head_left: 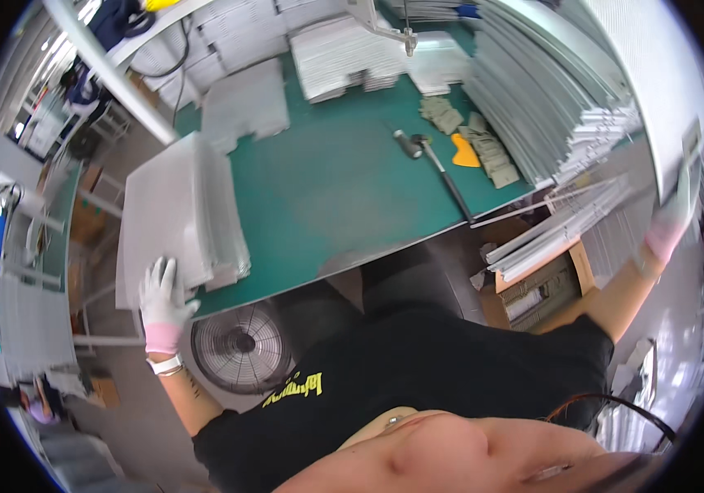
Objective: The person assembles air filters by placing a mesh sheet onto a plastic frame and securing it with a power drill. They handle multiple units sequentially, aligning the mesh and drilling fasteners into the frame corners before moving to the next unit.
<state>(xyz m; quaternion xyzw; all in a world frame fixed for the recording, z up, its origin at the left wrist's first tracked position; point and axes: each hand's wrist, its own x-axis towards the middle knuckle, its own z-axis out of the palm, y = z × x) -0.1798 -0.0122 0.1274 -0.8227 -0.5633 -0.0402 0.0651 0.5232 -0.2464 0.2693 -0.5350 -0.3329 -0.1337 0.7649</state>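
My left hand [166,294], in a white glove with a pink cuff, lies with its fingers apart on the near edge of a stack of pale sheet panels [163,205] at the table's left. Far out to the right, my gloved right hand [679,201] grips the lower end of a tall white panel [652,90]; its fingers are partly hidden and blurred. A small rectangular cutout shows in that panel above the hand. Between my hands lies the green table mat [311,197].
A hammer [444,177], a screwdriver-like tool [406,143], an orange piece [465,151] and small grey-green parts [492,152] lie on the right side. Stacked sheets [533,90] stand beyond them. An open carton [545,283] and a round floor fan [241,345] sit below the table.
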